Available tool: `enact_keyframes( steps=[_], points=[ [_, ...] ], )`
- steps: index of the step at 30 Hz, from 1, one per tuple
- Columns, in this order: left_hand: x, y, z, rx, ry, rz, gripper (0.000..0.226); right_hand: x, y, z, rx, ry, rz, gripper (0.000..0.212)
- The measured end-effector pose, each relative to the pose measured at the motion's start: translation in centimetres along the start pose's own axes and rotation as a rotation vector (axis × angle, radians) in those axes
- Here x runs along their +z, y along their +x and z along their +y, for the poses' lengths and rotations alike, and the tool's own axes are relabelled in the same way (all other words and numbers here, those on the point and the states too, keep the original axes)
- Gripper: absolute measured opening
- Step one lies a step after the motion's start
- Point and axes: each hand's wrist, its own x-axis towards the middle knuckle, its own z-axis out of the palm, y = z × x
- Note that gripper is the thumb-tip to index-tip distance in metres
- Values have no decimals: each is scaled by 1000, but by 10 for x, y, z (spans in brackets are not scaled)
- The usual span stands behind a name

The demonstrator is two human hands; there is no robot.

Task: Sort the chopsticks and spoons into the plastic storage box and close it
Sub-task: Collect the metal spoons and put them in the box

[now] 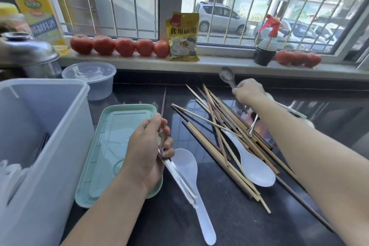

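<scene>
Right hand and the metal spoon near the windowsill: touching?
Touching. The head view shows the right hand with its fingers curled round the handle of the metal spoon, whose bowl sticks up above the fist, lifted over the chopstick pile.

Open translucent storage box (50, 136), chopsticks (229, 136) heaped beside.
</scene>
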Motion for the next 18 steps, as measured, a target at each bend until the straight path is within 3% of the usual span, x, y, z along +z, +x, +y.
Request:
enact_keyframes(
  steps=[3,6,10,18],
  points=[
    [0,0,2,-44,-127,-33,20,-13,-68,-32,-263,348,-55,12],
    [1,-3,4,-18,-198,-44,15,-15,-144,-47,-448,387,-128,17],
    [4,-5,4,98,-98,-34,21,0,-196,-44,-354,676,-387,15],
    [2,-7,6,234,-84,9,27,29,-212,-32,-165,862,-498,23]
  ],
)
